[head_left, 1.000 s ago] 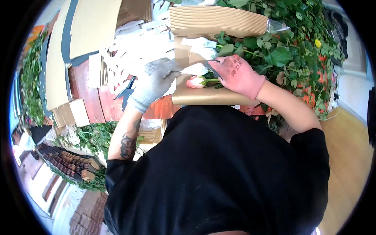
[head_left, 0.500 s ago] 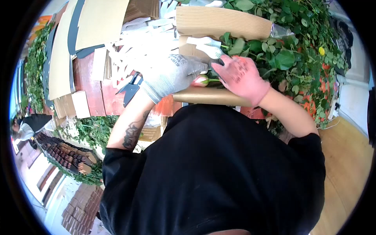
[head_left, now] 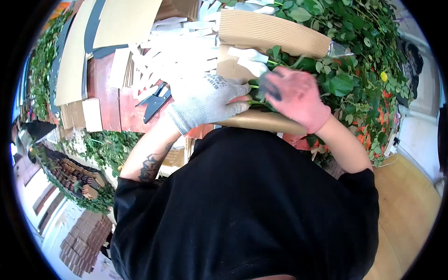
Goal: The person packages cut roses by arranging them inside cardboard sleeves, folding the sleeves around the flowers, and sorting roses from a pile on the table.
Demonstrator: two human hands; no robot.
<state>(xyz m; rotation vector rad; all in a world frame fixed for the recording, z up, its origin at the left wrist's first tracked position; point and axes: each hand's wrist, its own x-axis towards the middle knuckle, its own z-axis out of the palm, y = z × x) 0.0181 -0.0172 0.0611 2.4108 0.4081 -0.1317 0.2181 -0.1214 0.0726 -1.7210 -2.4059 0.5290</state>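
Observation:
My left hand (head_left: 212,99), in a light grey glove, is closed over a pink rose (head_left: 241,99), most of it hidden under the fingers. Green stems run from there toward my right hand (head_left: 297,95), which wears a pink glove with dark fingertips. Those fingertips are smeared by motion over the stems and leaves, so their grip does not show. Just beyond both hands, flower heads in white mesh sleeves (head_left: 252,60) lie on brown cardboard (head_left: 228,63). A rounded tan cardboard edge (head_left: 261,121) runs along the near side.
Dark-handled shears (head_left: 156,101) lie on the reddish table (head_left: 105,105), left of my left hand. White sleeves (head_left: 182,51) are heaped behind it. Corrugated cardboard (head_left: 273,30) stands at the back. Leafy stems (head_left: 345,84) crowd the right, and flat cardboard sheets (head_left: 126,23) lie far left.
My left hand has closed over the pink rose, which showed more fully before. My right hand has moved slightly right and nearer me, its fingers now blurred.

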